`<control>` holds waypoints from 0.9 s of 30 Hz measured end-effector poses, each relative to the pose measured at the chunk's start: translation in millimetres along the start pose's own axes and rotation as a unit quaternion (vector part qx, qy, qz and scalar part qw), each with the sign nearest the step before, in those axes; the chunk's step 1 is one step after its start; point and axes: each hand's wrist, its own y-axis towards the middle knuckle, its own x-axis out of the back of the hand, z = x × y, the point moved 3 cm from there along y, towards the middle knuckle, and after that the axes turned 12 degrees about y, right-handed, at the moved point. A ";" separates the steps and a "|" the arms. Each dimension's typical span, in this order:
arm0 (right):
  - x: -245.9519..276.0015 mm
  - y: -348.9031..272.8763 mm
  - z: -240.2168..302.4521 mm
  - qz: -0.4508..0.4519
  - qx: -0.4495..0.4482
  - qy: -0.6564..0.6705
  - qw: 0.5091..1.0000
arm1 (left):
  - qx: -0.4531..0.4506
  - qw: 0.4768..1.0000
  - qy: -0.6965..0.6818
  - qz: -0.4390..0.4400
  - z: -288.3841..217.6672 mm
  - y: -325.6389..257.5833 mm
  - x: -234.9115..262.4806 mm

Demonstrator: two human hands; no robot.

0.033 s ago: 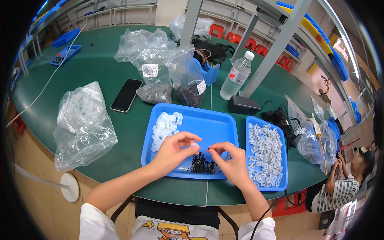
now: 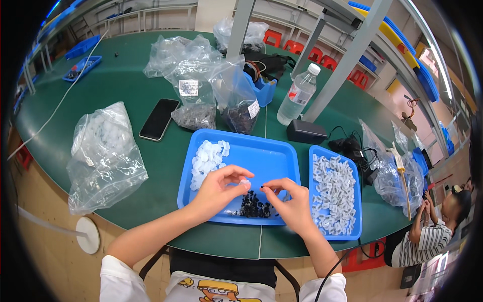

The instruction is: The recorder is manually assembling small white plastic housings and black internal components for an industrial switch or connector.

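My left hand [image 2: 219,190] is closed in a pinch over the blue tray [image 2: 271,149], with a small white plastic piece [image 2: 245,182] between thumb and fingertips. Opposite it, my right hand [image 2: 292,202] pinches a tiny black part [image 2: 262,187], mostly hidden by the fingers. The two hands are apart, a small gap between their fingertips. Below that gap lies a pile of small black parts [image 2: 254,206] in the tray. A heap of white plastic pieces [image 2: 207,160] fills the tray's left side, beside my left hand.
Right of my right hand, a smaller blue tray [image 2: 359,201] holds many clear-grey pieces. A bag of white pieces [image 2: 108,156], a phone [image 2: 159,120], bags of dark parts [image 2: 195,117], a water bottle [image 2: 298,95] and a black box [image 2: 306,132] surround the trays. A person [image 2: 427,231] is at far right.
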 end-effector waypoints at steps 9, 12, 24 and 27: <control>-0.6 -1.3 -9.7 -0.009 -0.086 0.147 0.985 | 0.011 0.999 -0.035 0.027 0.3 1.9 -2.4; -0.6 -2.7 -10.4 -0.014 -0.109 0.189 0.976 | 0.018 0.997 -0.064 0.034 1.9 0.8 -3.0; -3.3 -0.3 -2.1 -0.001 -0.052 0.115 0.992 | -0.011 0.997 -0.046 0.063 2.2 0.8 -10.0; -5.5 -0.5 -0.4 -0.002 -0.024 0.078 0.997 | -0.018 0.996 -0.065 0.063 3.1 -0.3 -12.1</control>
